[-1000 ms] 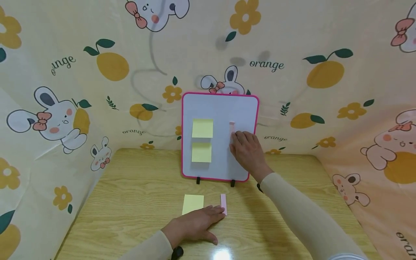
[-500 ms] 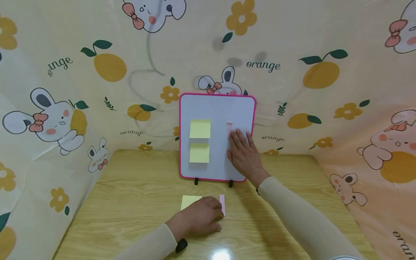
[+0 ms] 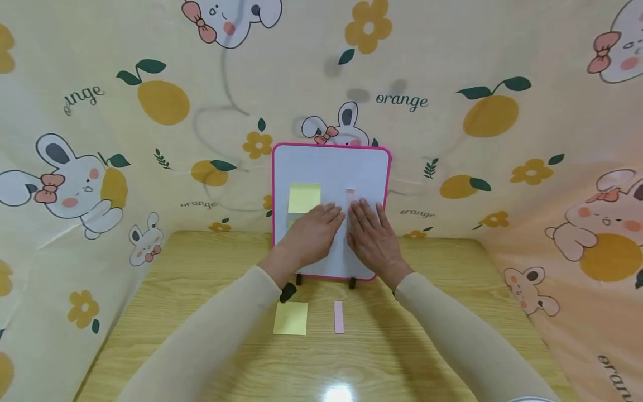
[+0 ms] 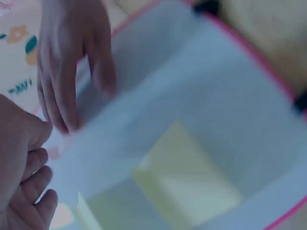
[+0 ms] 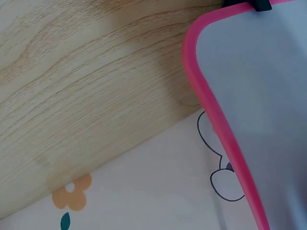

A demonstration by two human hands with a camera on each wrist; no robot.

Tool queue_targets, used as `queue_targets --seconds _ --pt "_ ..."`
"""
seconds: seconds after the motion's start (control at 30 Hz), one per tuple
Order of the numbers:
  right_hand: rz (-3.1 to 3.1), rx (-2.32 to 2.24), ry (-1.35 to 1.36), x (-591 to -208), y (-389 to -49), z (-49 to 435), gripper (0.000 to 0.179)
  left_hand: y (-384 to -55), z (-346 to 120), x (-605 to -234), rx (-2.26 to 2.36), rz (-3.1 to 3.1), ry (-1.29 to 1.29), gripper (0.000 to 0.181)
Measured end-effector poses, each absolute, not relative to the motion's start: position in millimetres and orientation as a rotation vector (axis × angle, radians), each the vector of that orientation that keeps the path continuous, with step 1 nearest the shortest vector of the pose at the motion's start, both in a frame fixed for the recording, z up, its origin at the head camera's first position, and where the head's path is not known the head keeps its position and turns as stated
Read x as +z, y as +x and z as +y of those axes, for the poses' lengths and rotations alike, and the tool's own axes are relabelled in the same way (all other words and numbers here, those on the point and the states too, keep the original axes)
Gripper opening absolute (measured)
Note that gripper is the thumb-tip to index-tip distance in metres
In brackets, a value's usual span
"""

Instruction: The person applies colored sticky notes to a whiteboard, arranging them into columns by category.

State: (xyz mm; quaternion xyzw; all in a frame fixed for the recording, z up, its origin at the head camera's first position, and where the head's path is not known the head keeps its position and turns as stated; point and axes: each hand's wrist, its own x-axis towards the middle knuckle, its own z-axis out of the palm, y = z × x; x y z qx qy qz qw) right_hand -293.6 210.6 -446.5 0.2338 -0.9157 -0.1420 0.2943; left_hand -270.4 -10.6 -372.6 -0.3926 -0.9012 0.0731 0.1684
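Note:
A whiteboard (image 3: 331, 167) with a pink rim stands upright on the table. On its right half is a narrow pink sticky strip (image 3: 350, 193), its lower part covered by my right hand (image 3: 374, 237), which rests on the board with fingers extended. My left hand (image 3: 313, 234) is just left of it, in front of the board, holding nothing; whether it touches the board I cannot tell. It partly hides two yellow sticky notes, of which the upper one (image 3: 304, 196) shows best. The left wrist view shows a yellow note (image 4: 192, 177) with a lifted lower edge.
On the wooden table (image 3: 402, 357) before the board lie a yellow sticky-note pad (image 3: 291, 319) and a pink strip pad (image 3: 339, 317). Black feet (image 3: 352, 283) hold up the board. A patterned cloth (image 3: 427, 50) with rabbits and oranges hangs behind and at both sides.
My left hand has left the pads on the table and moved up to the board, beside the right hand. The right hand's curled fingers have straightened over the pink strip.

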Motion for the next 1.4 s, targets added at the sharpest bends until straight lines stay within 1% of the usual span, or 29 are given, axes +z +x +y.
queue_targets --seconds 0.1,0.2,0.4,0.6,1.0,1.4 --pt "-2.459 -0.392 0.619 -446 -294 210 0.071 -290 -10 -359 0.352 -2.634 -1.12 0.054" --pt "-2.459 -0.391 0.624 -448 -294 210 0.072 -305 -10 -358 0.466 -2.657 -1.164 0.06" --pt "-2.424 -0.422 0.623 -448 -294 212 0.075 -320 -6 -360 0.603 -2.609 -1.174 0.066" --pt "-2.41 -0.448 0.616 -448 -294 212 0.077 -327 -3 -356 0.654 -2.601 -1.187 0.066" --pt "-2.462 -0.46 0.622 -446 -293 214 0.074 -334 -5 -344 0.657 -2.636 -1.177 0.066" --pt "-2.525 -0.47 0.618 -445 -295 214 0.076 -336 -4 -347 0.662 -2.603 -1.203 0.067"
